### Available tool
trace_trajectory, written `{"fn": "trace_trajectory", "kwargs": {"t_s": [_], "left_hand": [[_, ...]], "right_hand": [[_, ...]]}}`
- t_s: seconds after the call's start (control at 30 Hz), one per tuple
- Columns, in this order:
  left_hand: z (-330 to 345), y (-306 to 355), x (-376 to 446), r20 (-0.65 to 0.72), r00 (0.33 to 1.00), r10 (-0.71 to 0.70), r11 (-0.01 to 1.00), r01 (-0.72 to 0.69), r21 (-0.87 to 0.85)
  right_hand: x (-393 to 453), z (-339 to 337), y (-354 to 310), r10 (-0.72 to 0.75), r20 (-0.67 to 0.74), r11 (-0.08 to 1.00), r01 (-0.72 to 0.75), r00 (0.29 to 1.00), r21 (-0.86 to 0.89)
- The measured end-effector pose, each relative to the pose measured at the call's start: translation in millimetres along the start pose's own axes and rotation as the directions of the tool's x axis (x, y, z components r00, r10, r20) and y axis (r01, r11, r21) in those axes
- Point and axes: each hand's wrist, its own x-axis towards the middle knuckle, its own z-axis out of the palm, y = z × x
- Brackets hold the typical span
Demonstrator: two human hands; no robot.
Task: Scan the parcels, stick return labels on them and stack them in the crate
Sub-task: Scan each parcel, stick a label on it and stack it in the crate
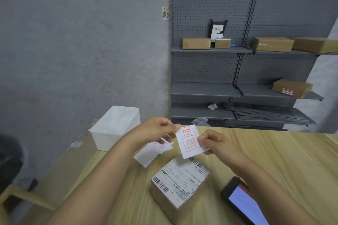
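A small cardboard parcel [178,186] with a white shipping label on top lies on the wooden table [274,160] in front of me. Above it I hold a white return label [189,141] with red printed characters. My left hand [157,130] pinches its top left corner, and my right hand [214,141] pinches its right edge. Under my left hand more label sheets [152,152] lie on the table. The white plastic crate [114,129] stands at the table's far left corner.
A black handheld scanner [243,202] with a lit screen lies at the right of the parcel. Grey metal shelving [237,51] behind the table carries several cardboard boxes. A dark chair [9,162] is at the left edge.
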Motion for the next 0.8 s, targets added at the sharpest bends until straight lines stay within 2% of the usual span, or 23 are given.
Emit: {"fn": "trace_trajectory", "kwargs": {"t_s": [0.23, 0.43, 0.63, 0.8], "left_hand": [[18.8, -11.0, -29.8, 0.006, 0.995, -0.097, 0.995, 0.097, -0.028], [25.6, -21.3, -52.0, -0.006, 0.986, -0.167, 0.985, 0.166, -0.052], [31.6, -23.3, -58.1, -0.041, 0.983, -0.179, 0.983, 0.177, -0.042], [41.9, -20.3, -55.4, -0.103, 0.977, -0.188, 0.982, 0.188, -0.006]], "right_hand": [[-19.3, -0.2, 10.2, 0.099, 0.147, 0.976, -0.067, 0.984, -0.208], [-23.7, 9.2, 8.4, 0.106, 0.182, 0.966, -0.058, 0.977, -0.253], [-19.8, 13.9, 10.5, 0.101, 0.172, 0.937, -0.036, 0.98, -0.346], [-17.1, 18.1, 13.6, 0.025, 0.118, 0.894, 0.03, 0.993, -0.447]]}}
